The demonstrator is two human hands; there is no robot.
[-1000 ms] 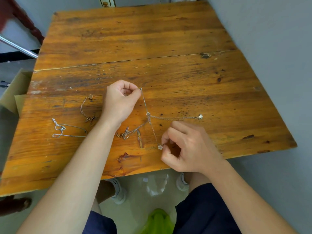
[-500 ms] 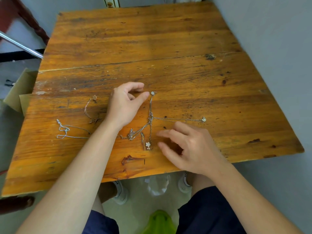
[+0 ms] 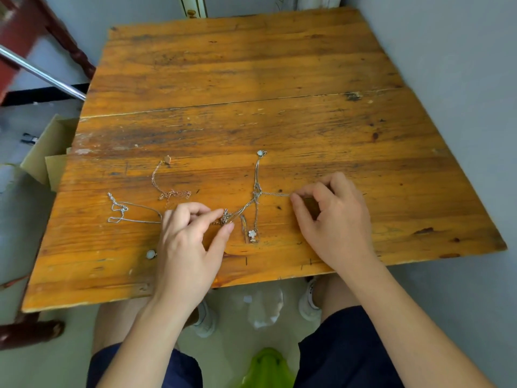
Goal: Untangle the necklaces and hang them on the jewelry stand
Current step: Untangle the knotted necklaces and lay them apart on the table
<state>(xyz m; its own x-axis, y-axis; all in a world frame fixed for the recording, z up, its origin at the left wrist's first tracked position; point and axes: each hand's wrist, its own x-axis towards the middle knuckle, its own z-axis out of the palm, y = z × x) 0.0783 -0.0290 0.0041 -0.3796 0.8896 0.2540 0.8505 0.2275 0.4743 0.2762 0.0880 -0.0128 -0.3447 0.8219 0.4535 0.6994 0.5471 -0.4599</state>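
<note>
Thin tangled necklaces (image 3: 256, 193) lie knotted on the worn wooden table (image 3: 240, 79). One strand runs up to a round pale pendant (image 3: 261, 153); another drops to a white flower pendant (image 3: 252, 234). My left hand (image 3: 190, 242) pinches the lower-left chain end at a small charm (image 3: 225, 216). My right hand (image 3: 333, 217) pinches the chain that runs right from the knot. A rose-gold chain (image 3: 167, 189) and a silver chain (image 3: 123, 211) lie apart at the left. No jewelry stand is in view.
A round pale pendant (image 3: 150, 254) lies alone near the table's front left. A cardboard box (image 3: 42, 155) stands off the left edge beside a metal bar (image 3: 42, 71). A grey wall runs along the right. My knees and a green object (image 3: 265, 368) are below the front edge.
My left hand came down from the upper pendant to the lower-left chain end. My right hand moved from beside the flower pendant up and right onto the chain leading right from the knot.
</note>
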